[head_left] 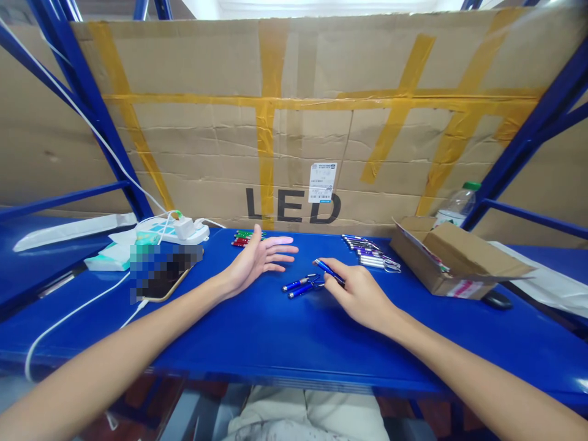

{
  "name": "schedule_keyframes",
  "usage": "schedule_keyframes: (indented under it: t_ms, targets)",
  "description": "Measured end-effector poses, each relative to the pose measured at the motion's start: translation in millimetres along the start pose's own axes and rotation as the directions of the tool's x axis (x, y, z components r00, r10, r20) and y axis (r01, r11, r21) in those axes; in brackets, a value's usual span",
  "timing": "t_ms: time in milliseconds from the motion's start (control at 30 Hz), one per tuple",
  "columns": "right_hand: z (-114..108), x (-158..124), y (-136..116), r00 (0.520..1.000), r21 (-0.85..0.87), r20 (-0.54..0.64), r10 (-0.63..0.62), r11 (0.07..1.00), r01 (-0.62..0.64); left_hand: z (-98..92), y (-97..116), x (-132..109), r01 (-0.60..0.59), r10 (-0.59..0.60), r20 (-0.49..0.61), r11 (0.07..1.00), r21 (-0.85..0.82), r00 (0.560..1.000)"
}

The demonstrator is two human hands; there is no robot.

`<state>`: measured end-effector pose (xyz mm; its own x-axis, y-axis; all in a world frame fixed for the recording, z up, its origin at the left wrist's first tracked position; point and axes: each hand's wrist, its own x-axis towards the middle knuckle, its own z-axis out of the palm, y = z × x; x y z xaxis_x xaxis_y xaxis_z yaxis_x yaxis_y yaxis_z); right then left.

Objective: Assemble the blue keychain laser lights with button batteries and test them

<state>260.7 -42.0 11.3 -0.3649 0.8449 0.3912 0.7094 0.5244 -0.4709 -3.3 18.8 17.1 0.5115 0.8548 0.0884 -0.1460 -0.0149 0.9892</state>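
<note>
Pinching a slim, glossy blue metallic tube between thumb and fingers, the right hand holds it slantwise above the blue metal tabletop, right of centre. The tube is straight and pen-like, darker toward its tip, with a pale glint along its side; its lower end is hidden by the hand. The left hand is spread wide with nothing in its grip, fingers reaching toward the middle.

Between the hands lie two matching shiny blue metal tubes, side by side and slanted, with silvery bands and dark clips at their right ends. Behind the left hand sit small green metallic tubes and red metallic tubes. Farther right, purple-and-silver tubes lie in a row near an open brown cardboard box.
</note>
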Motion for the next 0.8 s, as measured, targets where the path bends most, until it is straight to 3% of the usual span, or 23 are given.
schedule_keyframes:
  t_ms: [100, 333, 400, 533, 600, 667, 733, 800]
  targets:
    - [-1, 0, -1, 1.000, 0.009, 0.012, 0.019, 1.000, -0.020, 0.0, 0, 0, -0.006, 0.005, -0.009, 1.000, -0.011, 1.000]
    - [1, -2, -9, 0.968, -0.022, 0.243, -0.069, 0.997, 0.076, -0.7, 0, 0, 0.005, -0.005, -0.005, 1.000, -0.017, 1.000]
    - [1, 0, -5, 0.978, -0.008, 0.202, -0.051, 0.999, 0.054, -0.8, 0, 0, 0.001, -0.001, 0.001, 1.000, -0.014, 1.000]
    - [0, 4, 8, 0.999, 0.023, 0.007, 0.053, 0.998, -0.053, -1.1, 1, 0, -0.004, 0.004, 0.003, 1.000, -0.016, 1.000]
    - [-1, 4, 9, 0.998, 0.035, -0.016, 0.053, 0.998, -0.053, -1.3, 1, 0, -0.011, 0.011, 0.009, 1.000, -0.020, 1.000]
    - [-1, 3, 5, 0.997, 0.049, 0.072, -0.013, 0.999, 0.009, -1.4, 2, 1, -0.017, 0.018, 0.010, 1.000, -0.024, 1.000]
    - [-1, 0, -1, 0.962, 0.067, 0.248, -0.114, 0.993, 0.101, -1.4, 3, 1, -0.019, 0.019, -0.001, 0.999, -0.030, 1.000]
    - [1, -2, -6, 0.932, 0.062, 0.326, -0.160, 0.987, 0.148, -1.3, 3, 1, -0.021, 0.021, -0.012, 0.999, -0.035, 1.000]
